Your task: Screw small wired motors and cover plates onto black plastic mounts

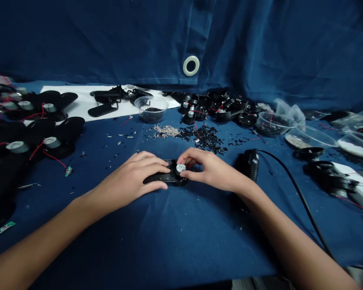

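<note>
My left hand (pixel 136 173) lies over a long black plastic housing (pixel 159 179), its fingers pressing the housing down on the blue cloth. My right hand (pixel 207 167) pinches a small round silver motor (pixel 180 168) between thumb and fingertips, at the housing's right end. The motor sits in or just on the housing; my fingers hide how it seats. A short red wire shows beside the motor.
Black parts and silver screws (pixel 166 131) lie scattered on the blue cloth (pixel 181 225). Transparent bowls (pixel 151 108) hold small black pieces. Black assemblies with red wires (pixel 27 133) are heaped at the left, more (pixel 214 108) at the back. A black adapter (pixel 249 165) trails a cable to the right.
</note>
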A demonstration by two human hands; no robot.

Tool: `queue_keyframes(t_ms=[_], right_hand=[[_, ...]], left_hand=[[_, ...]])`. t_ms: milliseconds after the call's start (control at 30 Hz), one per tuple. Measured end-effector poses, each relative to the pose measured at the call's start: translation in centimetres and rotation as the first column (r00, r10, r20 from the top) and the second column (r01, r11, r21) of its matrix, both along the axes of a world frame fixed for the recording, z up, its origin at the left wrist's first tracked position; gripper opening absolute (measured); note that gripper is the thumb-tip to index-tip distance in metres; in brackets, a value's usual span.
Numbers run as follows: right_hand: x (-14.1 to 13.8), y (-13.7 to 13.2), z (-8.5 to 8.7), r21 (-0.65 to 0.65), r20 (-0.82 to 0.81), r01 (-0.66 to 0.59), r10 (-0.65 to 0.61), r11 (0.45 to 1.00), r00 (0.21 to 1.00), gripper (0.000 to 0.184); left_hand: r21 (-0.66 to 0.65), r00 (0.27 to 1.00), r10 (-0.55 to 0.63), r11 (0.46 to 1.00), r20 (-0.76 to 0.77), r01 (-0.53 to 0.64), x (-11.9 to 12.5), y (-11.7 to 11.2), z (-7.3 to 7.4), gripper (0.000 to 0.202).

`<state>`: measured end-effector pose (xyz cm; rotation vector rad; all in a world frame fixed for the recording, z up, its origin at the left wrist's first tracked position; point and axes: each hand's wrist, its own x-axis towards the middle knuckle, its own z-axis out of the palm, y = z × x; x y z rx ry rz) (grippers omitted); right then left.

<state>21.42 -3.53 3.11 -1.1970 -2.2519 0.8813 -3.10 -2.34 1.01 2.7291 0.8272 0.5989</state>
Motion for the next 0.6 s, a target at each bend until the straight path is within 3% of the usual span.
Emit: queue_keyframes(t_ms=[233, 600], right_hand=[[0.0, -0.05, 0.01, 0.008, 0.026, 0.006, -0.007, 1.0, 1.0, 0.019], [0.03, 0.03, -0.21, 0.014, 0.027, -0.002, 0.002, 1.0, 1.0, 0.018]], left_hand=[[0.074, 0.999, -0.02, 0.997, -0.025, 0.022, 0.22, 0.13, -0.34, 0.032], [0.06, 0.997, -0.054, 0.997, -0.06, 0.057, 0.16, 0.63, 0.15, 0.033]])
